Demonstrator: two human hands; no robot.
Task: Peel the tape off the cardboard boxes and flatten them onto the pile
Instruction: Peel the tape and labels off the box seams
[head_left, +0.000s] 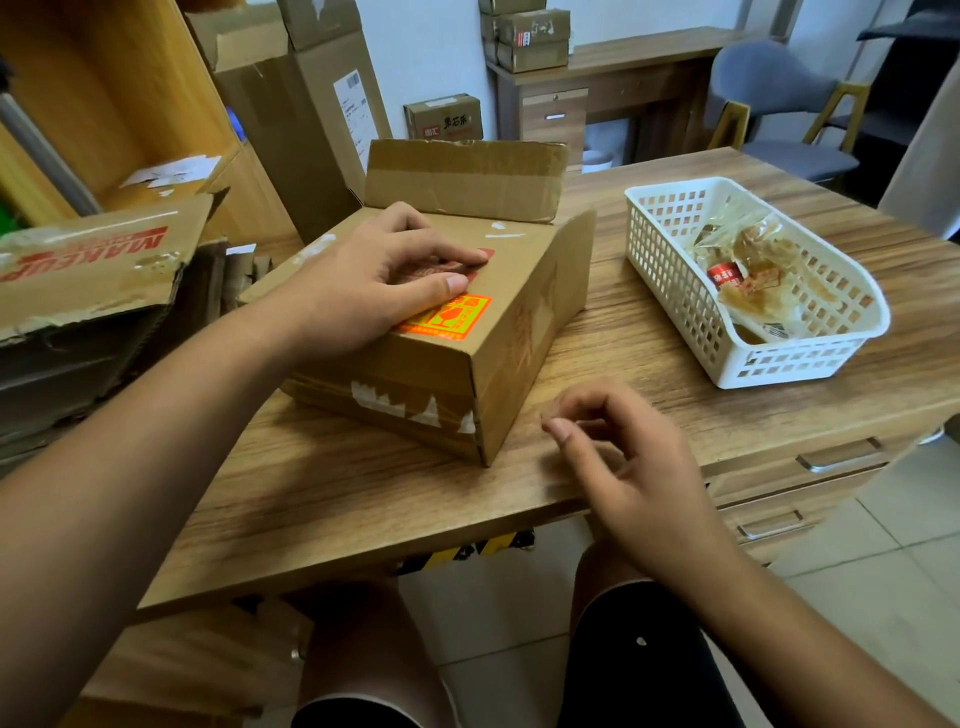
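A wooden table (363, 499) fills the middle of the frame. In the centre of it sits the cardboard box (441, 332), with one flap (462, 179) standing up at its far side. At the left edge of the frame is the pile of flattened cardboard (93, 291), with a sheet printed in red letters on top. At the right a white plastic basket (753, 280) holds crumpled tape and wrappers.

The left hand (374, 280) lies flat on the top of the box, fingers spread and pressing down; it grips nothing, it only steadies. Its fingertips are just beside an orange fragile sticker (441, 317). The right hand (623, 462) hovers over the table edge in the lower right, near the box but apart from it, with thumb and forefinger pinched together. Whether a small scrap is between them I cannot tell.

The box looks light and stiff, and probably empty, so it may slide if it is not held. Torn white tape remains (410, 408) run along the lower front edge. I think a raised torn corner there is the best place to pinch, and the pull should be low and slow, because the paper skin tears easily.
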